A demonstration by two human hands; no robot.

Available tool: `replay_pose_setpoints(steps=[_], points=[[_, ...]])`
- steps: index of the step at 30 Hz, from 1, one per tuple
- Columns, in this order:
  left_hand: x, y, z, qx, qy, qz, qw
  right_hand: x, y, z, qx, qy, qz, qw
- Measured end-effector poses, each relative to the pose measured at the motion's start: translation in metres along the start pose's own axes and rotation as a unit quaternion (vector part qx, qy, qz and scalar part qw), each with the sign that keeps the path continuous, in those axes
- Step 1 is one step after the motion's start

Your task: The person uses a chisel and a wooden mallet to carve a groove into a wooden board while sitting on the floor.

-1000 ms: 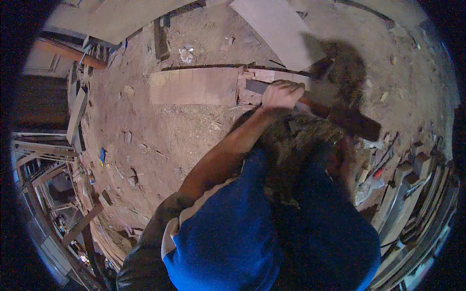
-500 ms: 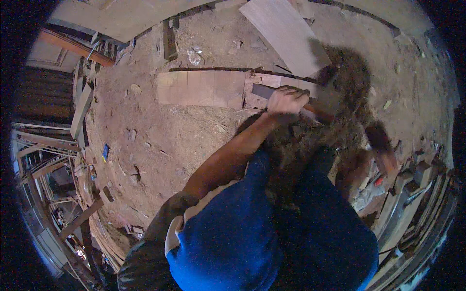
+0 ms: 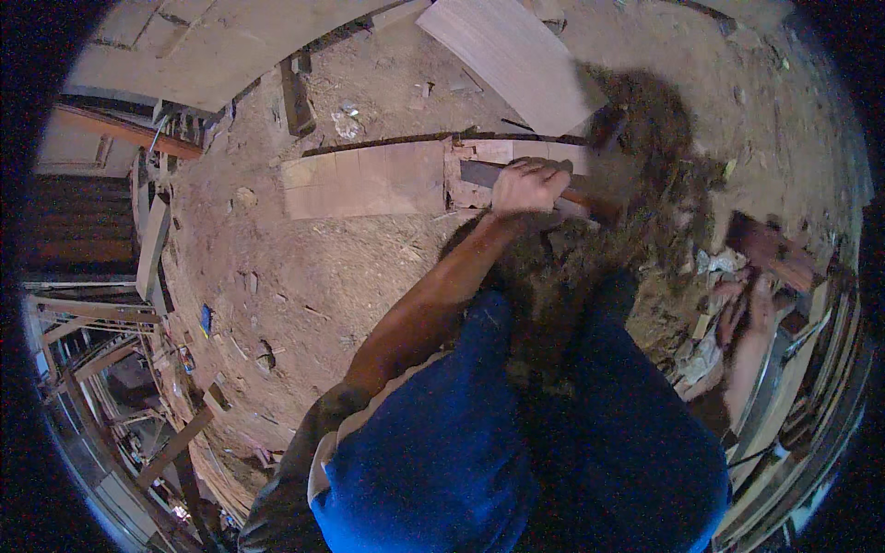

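Note:
My left hand [image 3: 527,189] is closed around a chisel with a dark flat blade [image 3: 479,173] and a brown handle. The blade points left, over the rough notched part of a pale wooden board [image 3: 364,180] lying on the ground. Out to the right, my right hand [image 3: 749,309] is closed on a reddish-brown wooden block [image 3: 770,249], perhaps a mallet head; its grip is blurred. Shadow covers the board's right end. My blue-clad legs [image 3: 424,442] are just below the board.
Another wide pale board [image 3: 507,55] slants down from the top toward the work. Stacked timber strips [image 3: 802,387] line the right side. Wood pieces and frames [image 3: 92,313] crowd the left. Small scraps and a blue object [image 3: 206,320] dot the dirt floor.
My right hand has swung outward to the right with the wooden block, away from the chisel. The left hand keeps its grip on the chisel; the whole view has shifted slightly.

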State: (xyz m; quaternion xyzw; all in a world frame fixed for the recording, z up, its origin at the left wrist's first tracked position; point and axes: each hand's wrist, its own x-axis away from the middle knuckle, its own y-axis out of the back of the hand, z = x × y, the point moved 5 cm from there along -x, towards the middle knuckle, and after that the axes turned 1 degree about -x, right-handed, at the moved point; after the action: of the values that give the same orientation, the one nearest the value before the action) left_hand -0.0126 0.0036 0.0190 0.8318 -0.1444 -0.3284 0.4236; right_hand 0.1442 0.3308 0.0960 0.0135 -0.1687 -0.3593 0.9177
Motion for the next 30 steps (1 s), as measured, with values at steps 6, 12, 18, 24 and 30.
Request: replay_pose_setpoints(steps=[6, 12, 18, 24, 30], points=[[0.009, 0.002, 0.009, -0.044, -0.018, 0.009, 0.999, 0.029, -0.036, 0.016, -0.261, 0.027, -0.095, 0.96], [-0.001, -0.013, -0.003, -0.025, -0.035, -0.066, 0.997, 0.049, -0.081, -0.037, -0.025, -0.075, 0.188, 0.979], [0.014, -0.015, 0.011, -0.055, -0.018, -0.026, 0.998, 0.041, -0.099, -0.06, 0.015, -0.268, -0.186, 0.945], [0.004, 0.004, 0.004, -0.02, -0.024, -0.012, 0.999, 0.062, -0.084, -0.04, -0.08, -0.182, 0.174, 0.964], [0.001, -0.005, 0.001, 0.006, -0.017, -0.009, 1.0, 0.004, -0.037, -0.096, -0.372, -0.011, 0.069, 0.926]])
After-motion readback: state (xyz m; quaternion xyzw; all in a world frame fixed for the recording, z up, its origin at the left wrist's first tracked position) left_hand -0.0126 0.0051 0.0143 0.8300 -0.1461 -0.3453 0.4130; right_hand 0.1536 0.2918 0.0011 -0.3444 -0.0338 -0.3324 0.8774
